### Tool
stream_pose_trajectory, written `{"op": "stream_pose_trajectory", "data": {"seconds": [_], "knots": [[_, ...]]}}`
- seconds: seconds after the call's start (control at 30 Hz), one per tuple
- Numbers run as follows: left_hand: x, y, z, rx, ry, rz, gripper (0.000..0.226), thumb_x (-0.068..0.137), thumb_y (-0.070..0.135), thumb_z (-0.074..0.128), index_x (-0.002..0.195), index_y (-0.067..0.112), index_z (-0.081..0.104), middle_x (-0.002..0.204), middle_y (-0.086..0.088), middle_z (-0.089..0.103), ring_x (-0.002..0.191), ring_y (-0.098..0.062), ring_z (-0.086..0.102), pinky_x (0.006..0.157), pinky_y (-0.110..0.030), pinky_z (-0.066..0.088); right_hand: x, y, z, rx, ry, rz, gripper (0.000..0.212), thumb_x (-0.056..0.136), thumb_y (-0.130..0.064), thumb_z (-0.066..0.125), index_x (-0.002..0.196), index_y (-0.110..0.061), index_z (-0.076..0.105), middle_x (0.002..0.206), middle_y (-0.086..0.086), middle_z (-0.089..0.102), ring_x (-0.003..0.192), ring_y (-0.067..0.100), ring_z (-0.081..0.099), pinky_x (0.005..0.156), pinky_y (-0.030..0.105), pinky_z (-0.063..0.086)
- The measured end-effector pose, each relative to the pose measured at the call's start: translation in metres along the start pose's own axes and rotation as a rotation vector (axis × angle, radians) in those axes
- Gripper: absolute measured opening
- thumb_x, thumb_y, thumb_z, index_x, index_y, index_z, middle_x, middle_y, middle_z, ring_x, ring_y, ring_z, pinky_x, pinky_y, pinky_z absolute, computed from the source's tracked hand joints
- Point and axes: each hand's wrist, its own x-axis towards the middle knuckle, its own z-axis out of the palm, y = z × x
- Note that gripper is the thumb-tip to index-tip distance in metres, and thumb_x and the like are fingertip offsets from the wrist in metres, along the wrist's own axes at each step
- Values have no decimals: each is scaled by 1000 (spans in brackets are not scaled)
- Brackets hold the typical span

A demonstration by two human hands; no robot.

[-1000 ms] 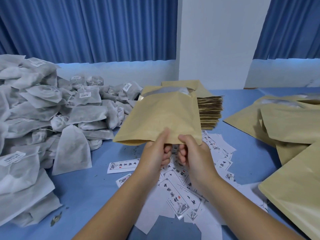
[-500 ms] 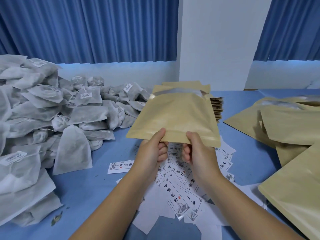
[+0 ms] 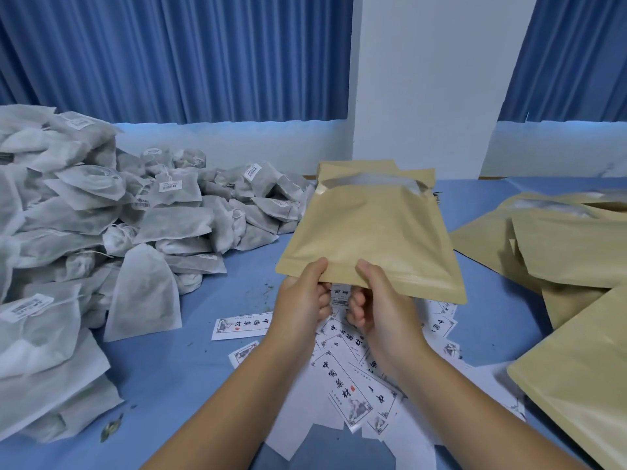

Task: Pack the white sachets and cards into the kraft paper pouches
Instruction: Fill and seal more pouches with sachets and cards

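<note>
- A kraft pouch (image 3: 369, 232) is held above the middle of the blue tabletop (image 3: 190, 368), with its open mouth toward 12 o'clock.
- The left hand (image 3: 302, 300) has its grip pinching the pouch's near edge, thumb on top.
- The right hand (image 3: 383, 303) has its grip pinching the same edge just beside it.
- White sachets (image 3: 84, 232) are heaped at 9 o'clock.
- Printed cards (image 3: 349, 385) lie at 6 o'clock.
- The other pouches (image 3: 570, 249) lie at 3 o'clock.

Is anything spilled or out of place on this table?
Yes: a dried leaf scrap lies loose on the blue table beside the sachet pile, with dark crumbs nearby, as if a sachet leaked.
</note>
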Motion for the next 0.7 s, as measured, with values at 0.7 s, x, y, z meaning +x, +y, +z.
{"op": "stream_pose_trajectory", "data": {"seconds": [0.7], "knots": [[2, 0, -5, 139, 41, 62, 33, 100, 27, 47, 73, 9, 47, 43, 4, 43, 35, -10, 25, 37, -20, 19, 14, -20, -18, -54, -55, 53, 28, 94, -40, 59, 79, -19, 48, 48, -4, 34, 38, 9, 22, 35, 20, 19]]}}
